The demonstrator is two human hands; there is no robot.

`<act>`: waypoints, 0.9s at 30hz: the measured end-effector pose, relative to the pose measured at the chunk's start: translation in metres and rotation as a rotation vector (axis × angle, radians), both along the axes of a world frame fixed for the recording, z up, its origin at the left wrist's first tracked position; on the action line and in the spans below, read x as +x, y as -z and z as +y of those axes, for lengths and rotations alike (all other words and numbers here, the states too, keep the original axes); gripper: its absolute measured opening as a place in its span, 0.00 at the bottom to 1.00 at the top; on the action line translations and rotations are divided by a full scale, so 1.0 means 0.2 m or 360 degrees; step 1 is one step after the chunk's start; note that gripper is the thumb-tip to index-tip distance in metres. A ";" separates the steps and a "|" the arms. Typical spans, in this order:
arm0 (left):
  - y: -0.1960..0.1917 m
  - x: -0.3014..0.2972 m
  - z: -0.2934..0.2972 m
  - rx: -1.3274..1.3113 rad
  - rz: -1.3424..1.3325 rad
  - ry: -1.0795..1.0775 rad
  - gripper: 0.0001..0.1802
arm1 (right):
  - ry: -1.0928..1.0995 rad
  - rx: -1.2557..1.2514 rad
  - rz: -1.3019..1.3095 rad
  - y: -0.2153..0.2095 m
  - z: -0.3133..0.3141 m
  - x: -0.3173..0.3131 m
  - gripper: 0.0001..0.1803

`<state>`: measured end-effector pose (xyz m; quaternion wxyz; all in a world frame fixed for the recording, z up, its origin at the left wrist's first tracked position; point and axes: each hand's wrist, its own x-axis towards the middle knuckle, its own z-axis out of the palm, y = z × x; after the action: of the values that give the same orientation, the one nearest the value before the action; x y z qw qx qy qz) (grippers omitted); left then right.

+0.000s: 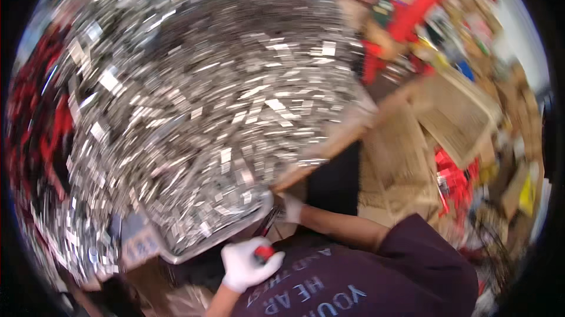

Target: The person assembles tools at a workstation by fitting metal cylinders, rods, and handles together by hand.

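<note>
My left hand (250, 264), in a white glove, is closed round a small red object (264, 253) close to my dark shirt; its kind is not clear. My right hand (291, 208), also white-gloved, is at the right corner of a pale plastic bin (218, 236). Its fingers are blurred and partly hidden, so its grip does not show. Small shiny flat metal pieces (215, 205) fill the bin, which sits against a big heap of similar pieces (235, 93). Motion smears the whole picture.
A wooden edge (329, 146) bounds the heap on the right. Beyond it stand tan crates (456, 114), with red items (453, 178) beside them. More red pieces (50, 123) lie at the far left. A numbered blue-grey panel (138, 237) is left of the bin.
</note>
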<state>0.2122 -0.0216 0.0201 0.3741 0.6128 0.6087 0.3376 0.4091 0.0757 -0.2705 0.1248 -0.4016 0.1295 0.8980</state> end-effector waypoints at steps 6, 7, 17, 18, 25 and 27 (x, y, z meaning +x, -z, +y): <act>-0.15 0.11 0.06 0.0367 -0.0283 0.0107 0.12 | 0.0559 0.0284 -0.0646 -0.70 0.14 -0.07 0.19; -0.18 0.10 0.08 0.0464 -0.0312 0.0125 0.16 | 0.0715 0.0383 -0.0562 -0.74 0.16 0.00 0.20; -0.46 0.64 0.43 0.0588 0.0055 0.1023 0.38 | 0.1033 0.0785 -0.0446 -1.26 0.17 0.78 0.08; -0.42 0.61 0.42 0.0469 0.0074 0.0987 0.38 | 0.0791 0.0919 -0.0831 -1.24 0.22 0.93 0.08; -0.24 0.51 0.34 -0.0128 -0.0224 0.0485 0.32 | -0.1718 0.1526 -0.2420 -0.73 0.64 1.84 0.20; -0.23 0.52 0.34 -0.0208 -0.0139 0.0470 0.32 | -0.1921 0.1684 -0.2332 -0.69 0.74 1.83 0.22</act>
<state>0.3159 0.0474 0.0652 0.4848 0.6547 0.5159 0.2650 0.7745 0.2233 -0.1330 -0.1330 -0.7327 -0.5985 0.2954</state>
